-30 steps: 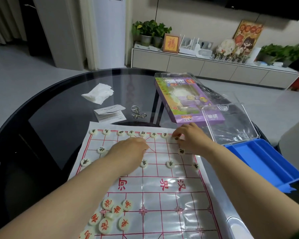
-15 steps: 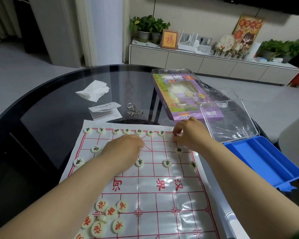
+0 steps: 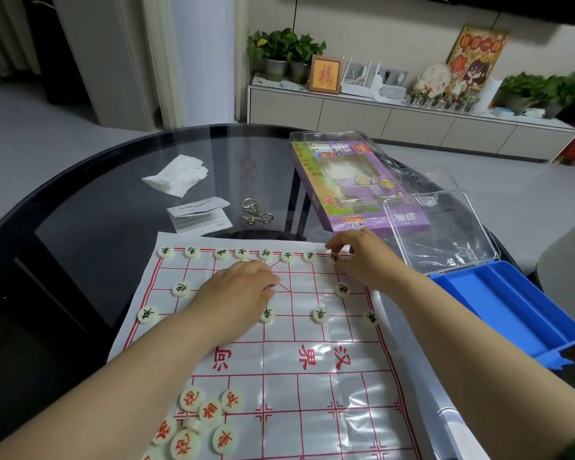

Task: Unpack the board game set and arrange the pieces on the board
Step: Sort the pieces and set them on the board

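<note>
A white paper board (image 3: 316, 393) with a red grid lies on the glass table. Round cream pieces with black characters (image 3: 265, 254) line its far row, and more stand two and three rows nearer (image 3: 320, 315). A loose pile of red-lettered pieces (image 3: 210, 411) sits at the near left. My left hand (image 3: 243, 288) rests palm down on the far middle of the board with its fingers curled; what is under it is hidden. My right hand (image 3: 359, 257) pinches a black-lettered piece (image 3: 335, 257) near the far right end of the back row.
An open blue case (image 3: 512, 310) with a clear lid (image 3: 439, 227) lies to the right of the board. A purple game box (image 3: 356, 184) lies beyond the board. A crumpled tissue (image 3: 176, 174), folded leaflets (image 3: 200, 214) and a metal ring puzzle (image 3: 254, 212) sit at the far left.
The view has shifted a little. My right hand's fingertips have edged toward the far right end of the back row. My left hand has stayed in place.
</note>
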`<state>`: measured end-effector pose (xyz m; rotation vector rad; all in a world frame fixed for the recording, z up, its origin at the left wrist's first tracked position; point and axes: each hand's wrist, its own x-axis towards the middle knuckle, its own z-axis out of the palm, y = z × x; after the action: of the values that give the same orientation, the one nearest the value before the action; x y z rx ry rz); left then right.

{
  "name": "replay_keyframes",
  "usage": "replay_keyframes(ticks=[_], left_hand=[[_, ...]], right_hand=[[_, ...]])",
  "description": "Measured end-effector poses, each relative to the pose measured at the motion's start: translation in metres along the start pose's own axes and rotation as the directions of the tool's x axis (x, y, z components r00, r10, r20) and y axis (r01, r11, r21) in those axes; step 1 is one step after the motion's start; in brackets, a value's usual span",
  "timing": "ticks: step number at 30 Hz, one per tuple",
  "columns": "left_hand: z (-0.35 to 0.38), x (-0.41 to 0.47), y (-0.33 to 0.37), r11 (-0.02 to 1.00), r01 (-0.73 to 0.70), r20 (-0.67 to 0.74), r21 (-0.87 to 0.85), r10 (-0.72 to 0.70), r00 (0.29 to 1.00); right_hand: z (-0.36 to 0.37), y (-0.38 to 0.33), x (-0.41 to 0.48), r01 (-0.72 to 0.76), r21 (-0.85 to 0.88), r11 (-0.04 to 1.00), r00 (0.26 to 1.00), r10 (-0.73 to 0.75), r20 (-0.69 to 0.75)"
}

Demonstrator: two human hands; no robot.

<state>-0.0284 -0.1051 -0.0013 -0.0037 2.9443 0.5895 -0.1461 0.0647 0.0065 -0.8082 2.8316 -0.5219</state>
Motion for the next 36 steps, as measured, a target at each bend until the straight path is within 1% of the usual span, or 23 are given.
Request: replay_keyframes(ticks=[5, 11, 17, 20, 22, 25, 28, 31, 33, 36], left_hand=[[-0.001, 0.004, 0.002, 1.000, 0.002, -0.011, -0.021, -0.002, 1.000], [-0.007, -0.010, -0.004, 0.995, -0.026, -0.184, -0.095, 0.008, 0.983], [-0.019, -0.028, -0.034, 0.991, 0.063, -0.255, -0.122, -0.092, 0.962], [-0.024, -0.023, -0.051, 0.989, 0.125, -0.277, -0.084, -0.144, 0.950], [-0.029, -0.013, -0.057, 0.989, 0.148, -0.275, -0.017, -0.147, 0.950], [-0.033, 0.004, -0.061, 0.985, 0.124, -0.205, 0.124, -0.097, 0.974], [-0.033, 0.016, -0.062, 0.969, 0.097, -0.158, 0.229, -0.061, 0.985], [-0.031, 0.023, -0.063, 0.968, 0.103, -0.167, 0.227, -0.065, 0.984], [-0.030, 0.025, -0.065, 0.971, 0.110, -0.184, 0.213, -0.071, 0.980], [-0.030, 0.026, -0.067, 0.970, 0.126, -0.227, 0.208, -0.078, 0.971]], right_hand=[[0.000, 0.002, -0.001, 0.004, 0.042, 0.999, 0.999, -0.003, -0.033], [0.001, -0.003, -0.001, -0.007, -0.021, 1.000, 0.999, 0.006, -0.042], [-0.003, -0.007, -0.004, -0.022, -0.037, 0.999, 0.998, 0.019, -0.063], [-0.003, -0.011, -0.007, -0.017, -0.062, 0.998, 0.995, 0.011, -0.103], [-0.001, -0.014, -0.009, -0.006, -0.098, 0.995, 0.994, -0.005, -0.112], [0.001, -0.021, -0.013, 0.027, -0.117, 0.993, 0.993, -0.039, -0.108], [0.005, -0.033, -0.019, 0.101, -0.082, 0.992, 0.988, -0.109, -0.105], [0.014, -0.049, -0.022, 0.197, -0.062, 0.978, 0.978, -0.201, -0.062], [0.022, -0.058, -0.021, 0.260, -0.093, 0.961, 0.965, -0.262, -0.003], [0.032, -0.061, -0.018, 0.274, -0.113, 0.955, 0.962, -0.273, 0.020]])
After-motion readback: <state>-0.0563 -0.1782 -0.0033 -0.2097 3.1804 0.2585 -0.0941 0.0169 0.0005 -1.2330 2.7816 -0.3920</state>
